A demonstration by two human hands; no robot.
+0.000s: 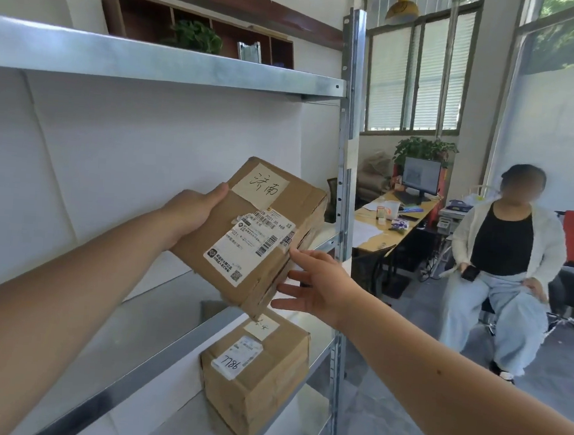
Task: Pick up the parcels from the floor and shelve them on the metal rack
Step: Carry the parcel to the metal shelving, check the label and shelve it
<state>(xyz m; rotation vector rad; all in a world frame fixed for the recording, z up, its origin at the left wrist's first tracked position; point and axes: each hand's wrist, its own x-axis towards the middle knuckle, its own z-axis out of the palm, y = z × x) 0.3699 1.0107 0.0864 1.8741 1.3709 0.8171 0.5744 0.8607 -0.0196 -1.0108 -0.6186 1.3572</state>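
Note:
I hold a brown cardboard parcel (253,235) with a white shipping label and a handwritten note, tilted above the middle shelf (154,313) of the metal rack. My left hand (193,210) grips its left edge from behind. My right hand (314,283) is at the parcel's lower right corner, fingers spread, fingertips touching its side. A second, smaller parcel (256,373) marked 7786 sits on the shelf below, near the rack's right post (346,187).
The upper metal shelf (153,62) runs overhead. A white wall backs the rack. To the right, a person (501,268) sits on a chair beside a desk (388,225) with a monitor. Grey floor lies right of the rack.

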